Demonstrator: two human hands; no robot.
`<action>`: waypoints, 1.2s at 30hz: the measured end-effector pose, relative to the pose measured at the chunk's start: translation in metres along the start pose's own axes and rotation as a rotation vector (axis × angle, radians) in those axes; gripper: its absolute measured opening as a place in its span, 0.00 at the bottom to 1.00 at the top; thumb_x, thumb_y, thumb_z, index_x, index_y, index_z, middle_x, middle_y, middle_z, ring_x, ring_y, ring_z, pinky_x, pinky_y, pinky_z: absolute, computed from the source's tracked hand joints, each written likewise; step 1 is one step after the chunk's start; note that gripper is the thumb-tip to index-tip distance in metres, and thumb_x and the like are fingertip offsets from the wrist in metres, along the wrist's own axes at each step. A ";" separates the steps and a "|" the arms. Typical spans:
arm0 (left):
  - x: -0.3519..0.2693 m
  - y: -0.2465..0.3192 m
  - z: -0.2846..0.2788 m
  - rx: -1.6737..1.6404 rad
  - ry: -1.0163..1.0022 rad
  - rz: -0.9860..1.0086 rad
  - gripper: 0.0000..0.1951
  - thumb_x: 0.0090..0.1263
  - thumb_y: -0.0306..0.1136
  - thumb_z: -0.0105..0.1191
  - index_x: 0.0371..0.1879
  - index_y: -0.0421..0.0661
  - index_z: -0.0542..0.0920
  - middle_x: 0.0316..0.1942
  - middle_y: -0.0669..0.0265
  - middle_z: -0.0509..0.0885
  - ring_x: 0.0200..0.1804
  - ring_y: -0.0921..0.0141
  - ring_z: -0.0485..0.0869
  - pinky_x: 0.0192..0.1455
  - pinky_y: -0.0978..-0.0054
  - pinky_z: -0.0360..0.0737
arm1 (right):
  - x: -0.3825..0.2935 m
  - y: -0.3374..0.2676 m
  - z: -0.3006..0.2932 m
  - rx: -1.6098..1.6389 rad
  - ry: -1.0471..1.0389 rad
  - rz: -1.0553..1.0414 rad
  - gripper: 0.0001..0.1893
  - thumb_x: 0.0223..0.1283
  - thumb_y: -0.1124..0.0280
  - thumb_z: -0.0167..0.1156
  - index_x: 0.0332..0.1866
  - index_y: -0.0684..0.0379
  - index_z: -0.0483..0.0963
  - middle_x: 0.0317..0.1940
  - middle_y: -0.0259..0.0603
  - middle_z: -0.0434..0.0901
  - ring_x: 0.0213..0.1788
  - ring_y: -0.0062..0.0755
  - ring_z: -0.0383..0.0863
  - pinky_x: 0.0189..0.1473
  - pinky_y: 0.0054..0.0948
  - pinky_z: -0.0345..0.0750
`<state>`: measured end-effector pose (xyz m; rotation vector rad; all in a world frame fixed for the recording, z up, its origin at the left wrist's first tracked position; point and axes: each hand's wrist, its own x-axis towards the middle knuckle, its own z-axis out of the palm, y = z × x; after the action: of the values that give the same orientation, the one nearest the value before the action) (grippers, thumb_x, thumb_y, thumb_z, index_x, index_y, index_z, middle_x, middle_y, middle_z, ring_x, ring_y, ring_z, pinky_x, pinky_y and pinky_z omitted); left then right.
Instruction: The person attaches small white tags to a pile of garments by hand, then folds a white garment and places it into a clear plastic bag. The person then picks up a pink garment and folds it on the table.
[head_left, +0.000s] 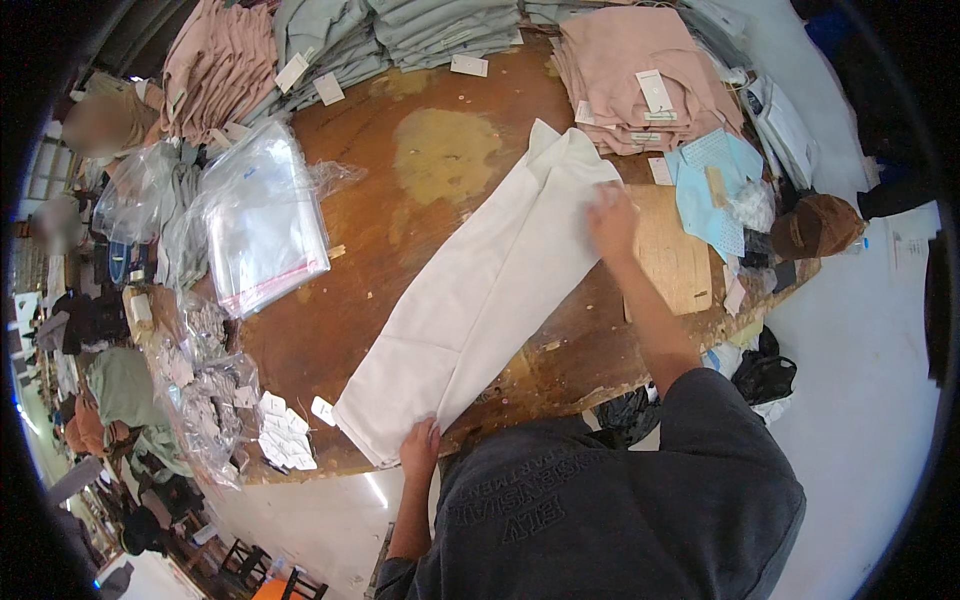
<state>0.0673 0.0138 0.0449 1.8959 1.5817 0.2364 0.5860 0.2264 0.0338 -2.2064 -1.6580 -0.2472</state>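
A long, off-white folded garment (480, 300) lies diagonally across the wooden table, its collar-like end away from me. A white tag (323, 411) sticks out beside its near left corner. My left hand (420, 448) grips the near edge of the cloth at its lower right corner. My right hand (613, 223) is blurred and touches the far right edge of the garment; its fingers are too unclear to tell whether they hold the cloth. Right beside that hand lies a thin wooden board (671, 251).
Stacked pink garments (630, 60) with tags and grey-green garments (442, 30) line the table's far side. Clear plastic bags (266, 217) lie left, above loose white tags (285, 435). Light-blue patterned material (709, 180) and a brown cap (816, 225) sit right.
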 end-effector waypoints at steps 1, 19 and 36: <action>0.000 -0.001 -0.001 0.015 0.010 0.048 0.11 0.68 0.32 0.58 0.48 0.48 0.80 0.41 0.58 0.85 0.39 0.53 0.85 0.39 0.57 0.81 | -0.009 -0.011 0.000 0.050 -0.177 -0.197 0.24 0.61 0.59 0.60 0.62 0.53 0.72 0.63 0.47 0.70 0.63 0.51 0.70 0.60 0.51 0.70; 0.412 0.192 0.044 0.128 0.194 0.353 0.25 0.69 0.49 0.54 0.58 0.45 0.77 0.55 0.55 0.78 0.59 0.52 0.76 0.57 0.52 0.74 | 0.035 0.043 0.012 0.032 -0.430 0.534 0.35 0.48 0.45 0.70 0.56 0.58 0.74 0.51 0.50 0.80 0.54 0.53 0.78 0.52 0.47 0.76; 0.410 0.181 -0.020 -0.445 -0.284 0.697 0.10 0.67 0.30 0.59 0.43 0.40 0.82 0.46 0.60 0.83 0.55 0.61 0.79 0.58 0.66 0.75 | -0.037 -0.055 -0.060 0.386 -0.359 -0.005 0.23 0.57 0.77 0.57 0.60 0.53 0.70 0.47 0.50 0.78 0.44 0.55 0.82 0.43 0.46 0.80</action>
<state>0.3090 0.3918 0.0578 1.9351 0.5762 0.5361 0.5274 0.1835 0.0860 -2.0288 -1.7098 0.4579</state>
